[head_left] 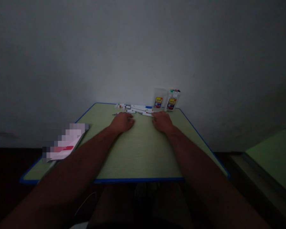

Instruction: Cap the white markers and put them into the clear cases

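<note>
White markers [140, 107] lie loosely together toward the far edge of the pale green desk [138, 149]. Left hand [122, 122]: fingers loosely curled, close beside the markers; any hold is hidden. Right hand [163, 121]: fingers slightly bent at one marker's end [147, 114]; grip cannot be told. Beyond it, two clear cases [158, 101] stand near the wall [143, 51].

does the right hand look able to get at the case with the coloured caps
Likely yes: the right hand is just in front of the case and slightly left of it, with nothing visible between them, though it seems to be touching a white pen.
</note>
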`<action>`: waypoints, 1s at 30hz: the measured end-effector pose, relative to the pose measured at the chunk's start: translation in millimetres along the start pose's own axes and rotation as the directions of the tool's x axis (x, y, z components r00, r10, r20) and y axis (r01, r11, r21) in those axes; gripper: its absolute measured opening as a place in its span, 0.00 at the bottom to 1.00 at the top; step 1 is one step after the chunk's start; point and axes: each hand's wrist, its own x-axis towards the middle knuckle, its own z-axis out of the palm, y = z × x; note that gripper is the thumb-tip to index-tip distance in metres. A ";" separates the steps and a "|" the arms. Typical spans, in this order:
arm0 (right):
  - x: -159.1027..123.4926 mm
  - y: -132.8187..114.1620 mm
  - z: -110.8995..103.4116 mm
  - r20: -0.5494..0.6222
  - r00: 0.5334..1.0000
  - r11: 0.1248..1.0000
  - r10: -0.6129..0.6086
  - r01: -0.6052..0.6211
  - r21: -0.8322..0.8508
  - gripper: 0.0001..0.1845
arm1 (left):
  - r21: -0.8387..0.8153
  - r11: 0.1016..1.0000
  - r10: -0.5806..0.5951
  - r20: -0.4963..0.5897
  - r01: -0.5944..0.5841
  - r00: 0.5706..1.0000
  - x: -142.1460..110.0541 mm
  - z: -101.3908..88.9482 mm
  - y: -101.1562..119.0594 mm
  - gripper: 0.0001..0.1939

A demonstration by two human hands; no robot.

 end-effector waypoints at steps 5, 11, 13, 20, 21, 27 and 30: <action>0.6 -0.9 -1.0 0.009 1.000 1.000 0.002 -0.002 0.006 0.23 | -0.010 1.000 0.013 0.015 -0.013 1.000 0.1 0.5 0.2 0.24; 0.6 -0.2 -1.3 -0.017 1.000 1.000 0.011 -0.011 0.004 0.23 | -0.010 1.000 0.018 0.014 -0.018 1.000 0.4 1.1 -1.1 0.25; 0.2 -1.1 -1.4 0.003 1.000 1.000 0.013 -0.013 -0.026 0.22 | -0.008 1.000 0.015 0.024 -0.015 1.000 0.5 1.0 -1.0 0.25; 0.3 -4.1 -4.4 0.046 0.998 0.998 0.052 -0.050 -0.046 0.17 | -0.018 1.000 -0.018 0.024 0.019 1.000 0.3 0.0 1.4 0.24; 0.4 -4.1 -4.6 0.043 0.997 0.998 0.063 -0.062 -0.026 0.16 | -0.017 1.000 -0.020 0.025 0.020 0.999 0.2 0.0 1.6 0.24; -0.4 -2.7 -3.3 0.027 0.995 0.988 0.098 -0.100 0.115 0.12 | -0.018 1.000 -0.025 0.011 0.025 1.000 0.4 0.6 1.1 0.23; -0.6 -1.3 -2.0 0.029 0.995 0.980 0.093 -0.096 0.172 0.11 | -0.020 1.000 -0.011 0.005 0.011 1.000 0.5 1.1 0.3 0.23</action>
